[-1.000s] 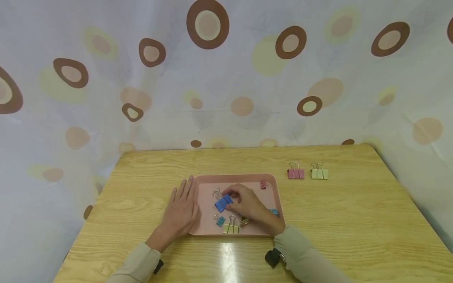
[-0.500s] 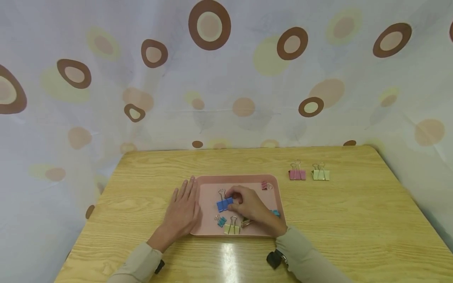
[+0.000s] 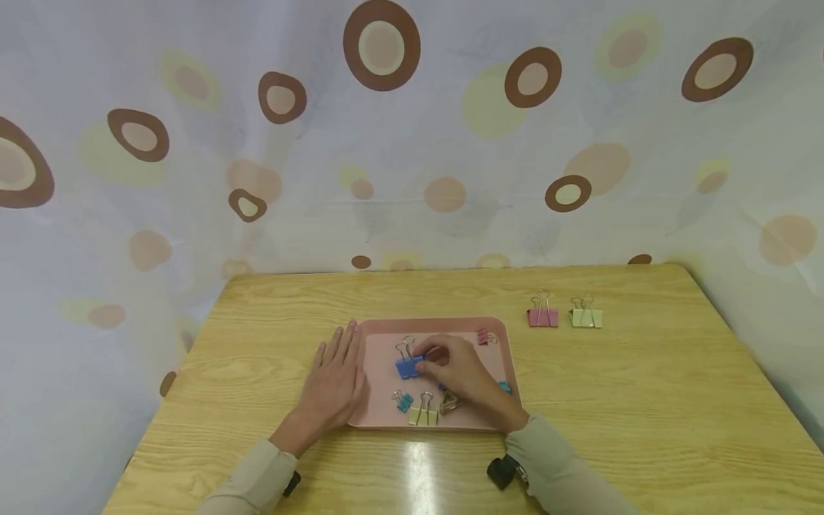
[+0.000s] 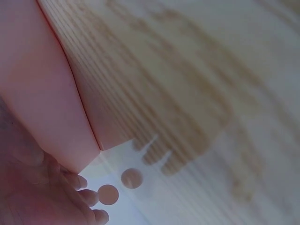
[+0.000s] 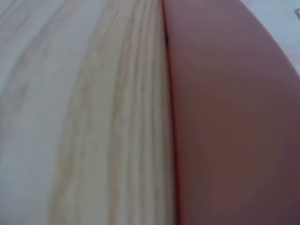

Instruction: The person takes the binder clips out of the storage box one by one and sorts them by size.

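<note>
A blue binder clip (image 3: 407, 368) with wire handles pointing away is pinched between the thumb and fingers of my right hand (image 3: 460, 368), over the pink tray (image 3: 380, 411). My left hand (image 3: 331, 383) lies with straight fingers along the tray's left side; the left wrist view shows its fingertips (image 4: 89, 197) beside the tray wall. Nearer the front of the tray are a small teal clip (image 3: 403, 401), a pale yellow clip (image 3: 423, 416) and an olive clip (image 3: 450, 402), partly covered by my right hand. The right wrist view holds only tray wall and table.
Inside the tray's far right corner lies a small pink clip (image 3: 486, 337); another blue piece (image 3: 505, 387) shows past my right wrist. On the wooden table (image 3: 644, 386), beyond the tray to the right, stand a large pink clip (image 3: 543, 317) and a pale green clip (image 3: 586, 318).
The blue clip has turned from slanted to nearly level in my right fingers and shifted slightly away from me. My left hand stays at the tray's side.
</note>
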`<state>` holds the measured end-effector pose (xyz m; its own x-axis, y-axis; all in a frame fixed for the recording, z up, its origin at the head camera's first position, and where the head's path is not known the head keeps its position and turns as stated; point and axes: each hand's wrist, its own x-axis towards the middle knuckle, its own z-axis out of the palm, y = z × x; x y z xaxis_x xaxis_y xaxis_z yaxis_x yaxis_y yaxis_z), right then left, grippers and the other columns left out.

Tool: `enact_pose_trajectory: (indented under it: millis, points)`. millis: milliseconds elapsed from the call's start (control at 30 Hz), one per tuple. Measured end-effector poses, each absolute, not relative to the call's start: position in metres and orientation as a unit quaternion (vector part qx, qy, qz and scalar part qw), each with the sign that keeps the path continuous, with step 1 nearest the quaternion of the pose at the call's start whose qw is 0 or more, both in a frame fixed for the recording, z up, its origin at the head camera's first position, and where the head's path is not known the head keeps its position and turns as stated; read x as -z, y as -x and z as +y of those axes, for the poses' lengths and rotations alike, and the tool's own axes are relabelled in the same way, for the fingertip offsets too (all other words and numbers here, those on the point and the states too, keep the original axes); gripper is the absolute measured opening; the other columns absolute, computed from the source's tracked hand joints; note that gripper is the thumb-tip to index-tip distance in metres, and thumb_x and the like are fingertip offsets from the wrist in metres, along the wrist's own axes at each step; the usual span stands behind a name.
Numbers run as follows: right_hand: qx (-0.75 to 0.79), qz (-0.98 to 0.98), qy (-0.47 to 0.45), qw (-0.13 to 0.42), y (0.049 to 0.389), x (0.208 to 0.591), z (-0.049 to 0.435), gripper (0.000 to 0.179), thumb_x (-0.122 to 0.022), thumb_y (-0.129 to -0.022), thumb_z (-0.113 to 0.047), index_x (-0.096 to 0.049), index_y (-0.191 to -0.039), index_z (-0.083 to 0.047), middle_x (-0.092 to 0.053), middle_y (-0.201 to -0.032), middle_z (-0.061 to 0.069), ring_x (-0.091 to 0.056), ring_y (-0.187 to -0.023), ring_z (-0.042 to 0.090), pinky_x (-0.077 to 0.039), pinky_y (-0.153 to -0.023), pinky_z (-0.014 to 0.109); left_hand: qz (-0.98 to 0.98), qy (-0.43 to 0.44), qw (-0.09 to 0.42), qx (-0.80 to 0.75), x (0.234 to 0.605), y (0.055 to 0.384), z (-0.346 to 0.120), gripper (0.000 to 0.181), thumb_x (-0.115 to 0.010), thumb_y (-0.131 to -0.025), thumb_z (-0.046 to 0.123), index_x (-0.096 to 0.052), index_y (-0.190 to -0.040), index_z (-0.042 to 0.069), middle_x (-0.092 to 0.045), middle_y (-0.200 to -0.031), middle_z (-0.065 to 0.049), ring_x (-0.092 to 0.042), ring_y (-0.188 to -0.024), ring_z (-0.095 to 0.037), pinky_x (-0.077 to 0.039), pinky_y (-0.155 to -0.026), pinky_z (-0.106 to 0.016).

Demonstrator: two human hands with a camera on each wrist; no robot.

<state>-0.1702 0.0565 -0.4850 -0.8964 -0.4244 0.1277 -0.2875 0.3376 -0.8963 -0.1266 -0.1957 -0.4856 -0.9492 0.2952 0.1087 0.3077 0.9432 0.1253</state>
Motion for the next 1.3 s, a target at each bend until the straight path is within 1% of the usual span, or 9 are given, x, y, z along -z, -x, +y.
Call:
enact_pose_trajectory:
  millis: [233, 367, 467, 600, 733, 833, 967, 1067, 1300]
  points:
    - [0.541, 0.809, 0.216, 0.073, 0.168, 0.472, 0.062, 0.014, -0.076, -0.092, -0.006, -0.075, -0.106, -0.01, -0.073, -0.106, 0.004, -0.071, -0.098, 0.022, -0.058, -0.083, 0.033, -0.985, 0.154, 0.055, 0.063, 0.484, 0.128, -0.195, 0.062, -0.042, -0.107, 0.022, -0.023, -0.16, -0.006, -0.019, -0.168, -0.02, -0.021, -0.154, -0.04, -0.022, -0.121, -0.058]
    - [0.556, 0.8, 0.213, 0.071, 0.166, 0.466, 0.066, 0.015, -0.075, -0.093, -0.004, -0.075, -0.107, -0.008, -0.073, -0.108, 0.007, -0.072, -0.102, 0.025, -0.058, -0.089, 0.034, -0.984, 0.154, 0.057, 0.062, 0.484, 0.128, -0.196, 0.062, -0.041, -0.107, 0.022, -0.023, -0.16, -0.006, -0.019, -0.168, -0.021, -0.022, -0.153, -0.04, -0.022, -0.121, -0.059]
    - [0.569, 0.791, 0.215, 0.065, 0.163, 0.463, 0.072, 0.017, -0.074, -0.092, -0.001, -0.074, -0.108, -0.003, -0.072, -0.11, 0.011, -0.071, -0.104, 0.029, -0.057, -0.092, 0.034, -0.984, 0.156, 0.057, 0.064, 0.485, 0.127, -0.196, 0.062, -0.041, -0.108, 0.022, -0.024, -0.159, -0.007, -0.02, -0.168, -0.021, -0.022, -0.153, -0.041, -0.021, -0.121, -0.059]
    - [0.59, 0.772, 0.232, 0.055, 0.162, 0.461, 0.084, 0.018, -0.073, -0.092, 0.002, -0.073, -0.109, 0.002, -0.071, -0.11, 0.015, -0.07, -0.105, 0.035, -0.057, -0.092, 0.035, -0.984, 0.155, 0.055, 0.066, 0.485, 0.127, -0.196, 0.062, -0.041, -0.108, 0.022, -0.024, -0.16, -0.006, -0.02, -0.168, -0.021, -0.021, -0.154, -0.04, -0.021, -0.121, -0.059]
    - [0.592, 0.762, 0.262, 0.03, 0.163, 0.461, 0.097, 0.018, -0.072, -0.092, 0.005, -0.072, -0.109, 0.004, -0.072, -0.108, 0.017, -0.069, -0.102, 0.038, -0.058, -0.09, 0.038, -0.985, 0.153, 0.052, 0.067, 0.483, 0.127, -0.195, 0.061, -0.04, -0.108, 0.022, -0.024, -0.16, -0.006, -0.02, -0.168, -0.02, -0.021, -0.154, -0.04, -0.02, -0.121, -0.059]
    - [0.596, 0.76, 0.259, 0.025, 0.163, 0.462, 0.106, 0.018, -0.071, -0.092, 0.006, -0.072, -0.11, 0.004, -0.07, -0.108, 0.016, -0.069, -0.102, 0.038, -0.058, -0.09, 0.036, -0.985, 0.155, 0.048, 0.066, 0.483, 0.128, -0.194, 0.061, -0.039, -0.108, 0.022, -0.023, -0.16, -0.006, -0.019, -0.169, -0.019, -0.02, -0.154, -0.04, -0.02, -0.121, -0.059]
    - [0.607, 0.759, 0.232, 0.041, 0.158, 0.462, 0.117, 0.018, -0.07, -0.093, 0.005, -0.071, -0.111, 0.003, -0.067, -0.111, 0.017, -0.067, -0.105, 0.037, -0.058, -0.09, 0.033, -0.985, 0.156, 0.042, 0.069, 0.484, 0.127, -0.193, 0.061, -0.038, -0.109, 0.023, -0.022, -0.161, -0.005, -0.018, -0.169, -0.019, -0.019, -0.154, -0.04, -0.019, -0.122, -0.059]
    - [0.611, 0.759, 0.221, 0.049, 0.156, 0.463, 0.124, 0.019, -0.07, -0.094, 0.003, -0.07, -0.113, 0.002, -0.065, -0.116, 0.018, -0.066, -0.108, 0.038, -0.057, -0.091, 0.033, -0.984, 0.154, 0.045, 0.074, 0.484, 0.126, -0.193, 0.061, -0.039, -0.108, 0.022, -0.023, -0.16, -0.005, -0.019, -0.168, -0.02, -0.02, -0.154, -0.04, -0.019, -0.121, -0.059]
    - [0.609, 0.762, 0.218, 0.031, 0.159, 0.465, 0.14, 0.021, -0.07, -0.094, 0.003, -0.071, -0.116, 0.002, -0.066, -0.118, 0.018, -0.067, -0.109, 0.037, -0.057, -0.091, 0.03, -0.984, 0.154, 0.052, 0.069, 0.483, 0.125, -0.196, 0.061, -0.041, -0.107, 0.021, -0.026, -0.159, -0.006, -0.022, -0.167, -0.02, -0.022, -0.153, -0.041, -0.022, -0.12, -0.06]
